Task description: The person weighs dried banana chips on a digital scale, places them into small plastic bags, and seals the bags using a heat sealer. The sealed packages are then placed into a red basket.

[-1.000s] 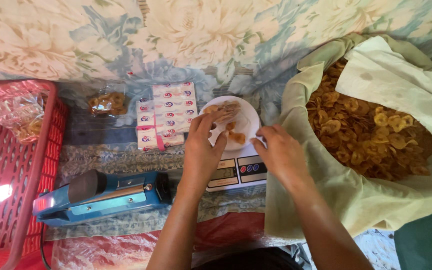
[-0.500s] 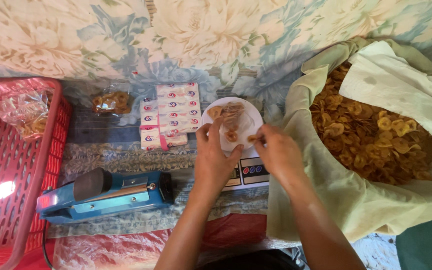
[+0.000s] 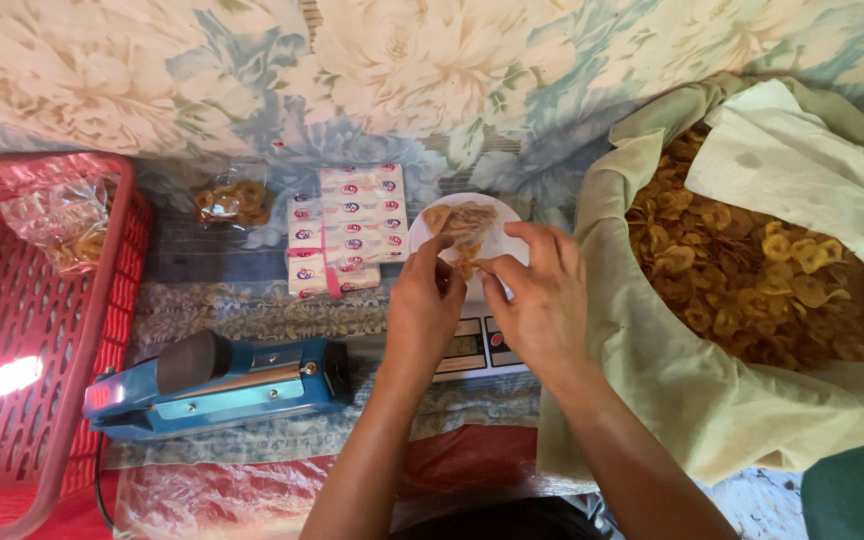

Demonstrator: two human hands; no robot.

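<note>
Both hands are up over a small scale (image 3: pixel 472 345), left hand (image 3: pixel 422 310) and right hand (image 3: pixel 542 300) pinching a clear bag of chips (image 3: pixel 462 228) above the white dish (image 3: pixel 497 245). Blue heat sealer (image 3: pixel 222 385) sits left, red basket (image 3: pixel 42 400) beyond it, big sack of chips (image 3: pixel 742 270) on the right.

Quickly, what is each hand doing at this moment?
Left hand: fingers pinching the clear bag of chips over the scale.
Right hand: fingers pinching the same bag.
</note>
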